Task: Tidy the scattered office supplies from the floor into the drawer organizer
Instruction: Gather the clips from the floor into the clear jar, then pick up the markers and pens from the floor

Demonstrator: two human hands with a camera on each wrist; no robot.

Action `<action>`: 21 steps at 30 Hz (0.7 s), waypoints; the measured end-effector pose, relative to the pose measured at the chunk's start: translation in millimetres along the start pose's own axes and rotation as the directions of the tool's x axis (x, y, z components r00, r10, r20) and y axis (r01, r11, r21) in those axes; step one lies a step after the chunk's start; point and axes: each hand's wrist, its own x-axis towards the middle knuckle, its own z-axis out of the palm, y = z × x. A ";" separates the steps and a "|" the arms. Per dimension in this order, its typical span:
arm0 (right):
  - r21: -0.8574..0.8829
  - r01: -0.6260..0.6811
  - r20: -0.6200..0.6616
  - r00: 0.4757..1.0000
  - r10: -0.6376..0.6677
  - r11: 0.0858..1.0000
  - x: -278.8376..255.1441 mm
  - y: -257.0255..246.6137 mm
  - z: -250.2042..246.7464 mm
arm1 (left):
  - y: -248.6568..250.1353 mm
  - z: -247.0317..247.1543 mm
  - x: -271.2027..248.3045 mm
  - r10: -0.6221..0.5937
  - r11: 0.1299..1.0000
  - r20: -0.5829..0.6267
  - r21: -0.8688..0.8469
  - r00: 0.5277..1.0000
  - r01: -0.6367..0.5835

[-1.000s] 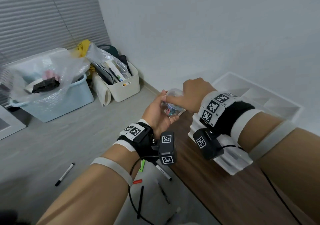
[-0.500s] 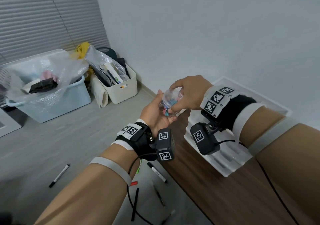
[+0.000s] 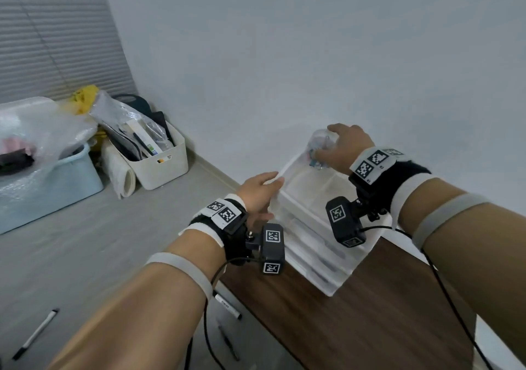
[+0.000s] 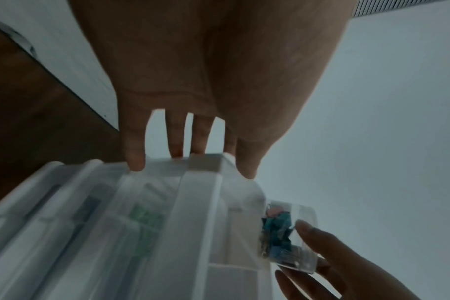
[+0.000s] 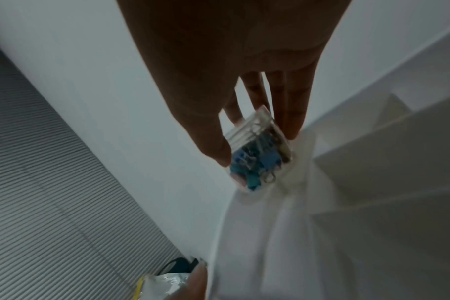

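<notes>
A small clear box of binder clips (image 3: 318, 150) is pinched in the right hand (image 3: 345, 149), right of centre in the head view, the thumb on one side and the fingertips (image 5: 293, 130) on the other, with the fingers only slightly bent. In the left wrist view the box (image 4: 288, 237) is seen at the lower right, tilted, against the far corner of the white drawer organizer (image 3: 313, 227); whether it rests inside a compartment cannot be told. The organizer is set on a dark wooden surface (image 3: 355, 321) at the centre of the head view. Its near-left rim is touched by the left hand (image 3: 257, 191), whose fingers (image 4: 135, 160) are spread and nearly straight, nothing being grasped. At the lower left of the head view a pen (image 3: 35, 334) is left on the grey floor (image 3: 85, 241), and a marker (image 3: 227, 307) lies below the left forearm.
</notes>
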 end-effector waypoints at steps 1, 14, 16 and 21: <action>-0.006 -0.009 0.008 1.000 0.009 1.000 2.1 5.4 5.1 | -3.2 -0.1 2.6 0.021 0.996 -0.015 0.088 1.000 -0.020; -0.238 0.052 -0.065 0.995 -0.069 0.970 -8.6 7.5 30.6 | -20.7 16.1 9.0 -0.083 0.966 0.128 -0.235 0.988 0.112; -0.140 0.138 -0.104 0.983 -0.153 0.980 -16.4 -13.3 31.3 | -22.0 11.3 3.5 -0.099 0.952 0.147 -0.272 0.984 0.137; 0.232 0.406 0.112 0.892 -0.439 0.884 -55.5 -92.8 64.9 | -44.6 -50.9 -16.6 -0.126 0.970 0.019 -0.210 0.992 0.127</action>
